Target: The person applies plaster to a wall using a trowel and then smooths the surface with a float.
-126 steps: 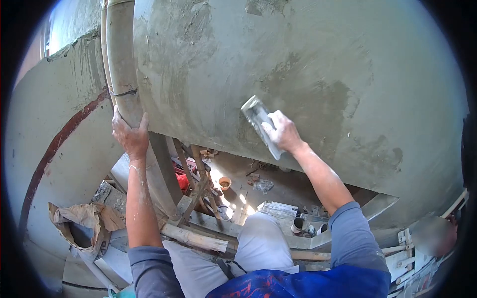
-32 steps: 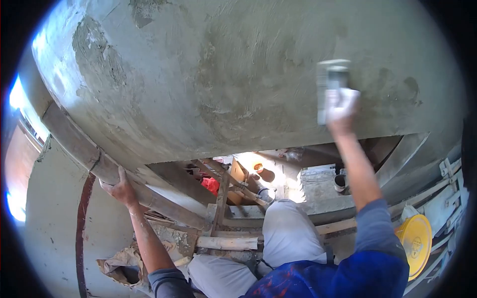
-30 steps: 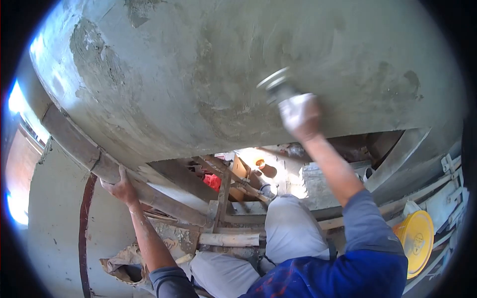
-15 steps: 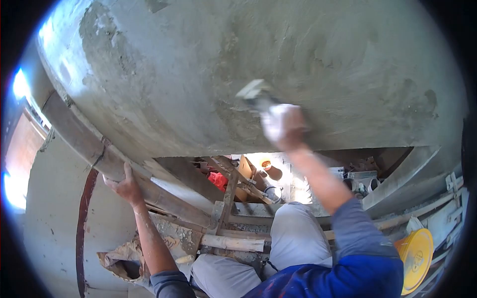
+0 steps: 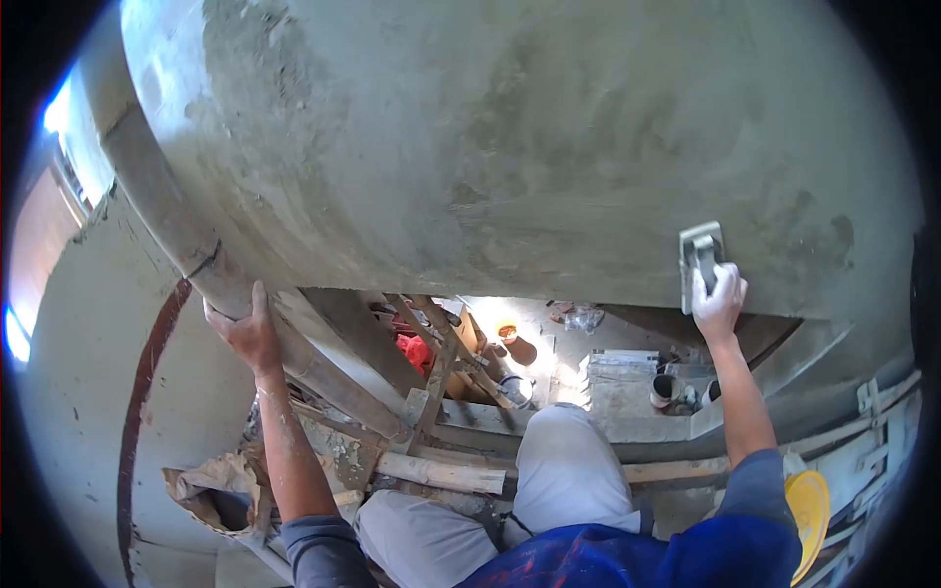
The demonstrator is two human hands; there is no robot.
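My right hand, whitened with dust, is closed round the handle of a plastering float. The float has a pale rectangular face and stands near upright against the grey plastered wall, just above the opening's top edge at the right. Damp darker patches and trowel streaks mark the plaster. On the left, my left hand grips a thick bamboo pole, thumb on one side and fingers curled round the other. The pole slants down toward my knees.
Below the wall, an opening looks down on a lower floor with a bucket and red cloth. A torn paper sack lies left of my legs, a yellow bucket right. Bamboo poles cross beneath me.
My right hand has swept the float right and downward across the wall, from near the middle to above the opening's right end. My left hand keeps hold of the pole; the view has shifted slightly.
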